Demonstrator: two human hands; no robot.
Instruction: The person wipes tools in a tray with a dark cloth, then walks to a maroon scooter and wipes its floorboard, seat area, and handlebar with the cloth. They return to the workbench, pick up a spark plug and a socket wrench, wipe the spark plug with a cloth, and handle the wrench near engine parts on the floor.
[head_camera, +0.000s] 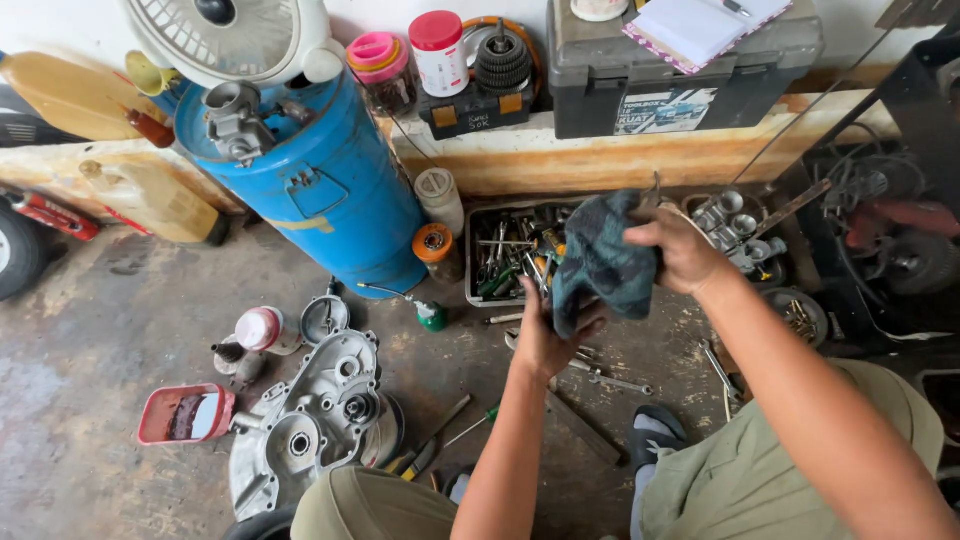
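Both my hands are wrapped in a dark blue-green rag held above the floor. My right hand grips the upper part of the rag from the right. From below, my left hand holds the rag's lower end. A thin metal part pokes out of the rag's top, mostly hidden. Just behind the rag lies a metal tray filled with several hand tools.
A blue drum stands at left with a carburettor and a white fan on top. A grey engine cover, a red tray, spanners and screwdrivers lie on the concrete floor. Toolboxes sit on the back ledge.
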